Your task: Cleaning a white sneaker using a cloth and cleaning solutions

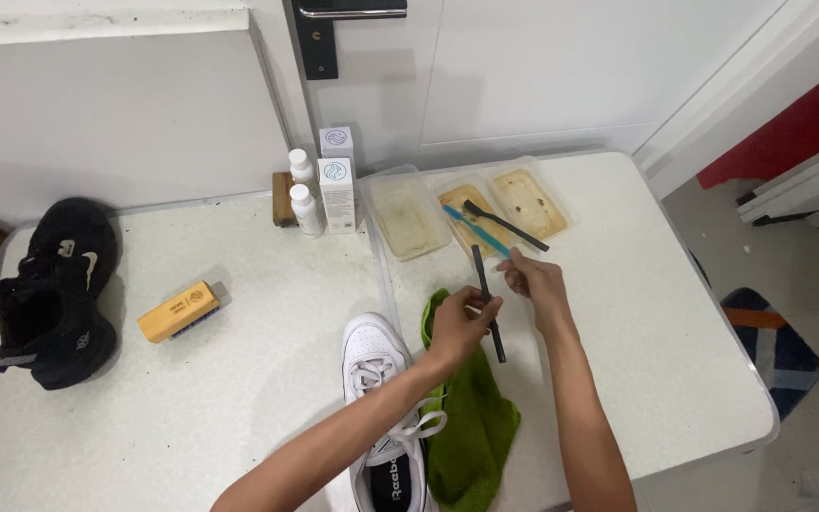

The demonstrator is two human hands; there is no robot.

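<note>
Head view: black brush point(486, 301) gripped between left hand point(462, 327), right hand point(533, 282).

Table: white speckled tabletop point(191, 398), rounded corners
Wall: white panel point(106, 114) behind the table
Door: white, with a black handle plate point(316, 38)
Floor: pale, with a striped mat point(777, 346) at right
Light: bright, even

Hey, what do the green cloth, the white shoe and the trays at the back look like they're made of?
Green cloth: soft, matte fabric, probably microfibre, since it lies in limp folds. White shoe: smooth, slightly shiny upper, leather or synthetic, with woven laces. Trays: thin clear plastic, as the table shows through their glossy rims.
</note>
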